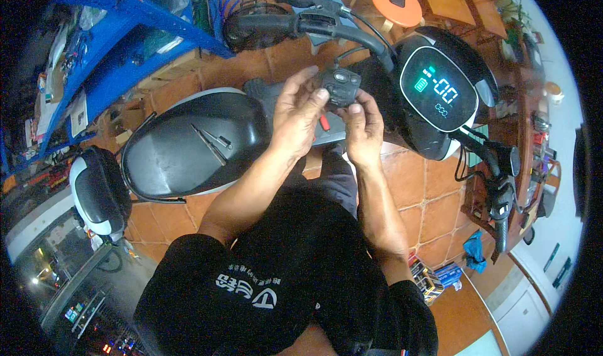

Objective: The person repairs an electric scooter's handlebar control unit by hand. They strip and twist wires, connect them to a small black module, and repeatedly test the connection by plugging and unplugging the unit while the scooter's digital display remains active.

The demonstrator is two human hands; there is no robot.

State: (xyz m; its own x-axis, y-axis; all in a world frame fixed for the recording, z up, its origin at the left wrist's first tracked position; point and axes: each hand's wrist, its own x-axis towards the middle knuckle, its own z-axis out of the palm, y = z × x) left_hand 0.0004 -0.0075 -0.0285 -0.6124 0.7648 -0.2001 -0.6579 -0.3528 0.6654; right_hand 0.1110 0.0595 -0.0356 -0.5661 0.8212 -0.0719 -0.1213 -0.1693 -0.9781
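In front of my chest, both hands hold a small black squarish housing [341,87] with pale shiny spots on its upper face. My left hand [295,114] grips it from the left, thumb pressed on its edge. The fingers of my right hand [364,126] close on its lower right corner. A black cable runs just above the housing toward the handlebar; whether the two are joined I cannot tell. Below my hands, a red tool handle [325,123] shows over the grey footboard of an electric scooter. Two slim metal tools [211,142] lie on the black scooter seat [188,145].
The scooter's lit round display [440,89] stands to the right, with the left handlebar grip [260,24] beyond my hands and the right handlebar grip [500,233] nearer. At left are a blue metal rack [94,60] and a black-and-white rear box [97,189]. An orange round stool [396,4] stands behind.
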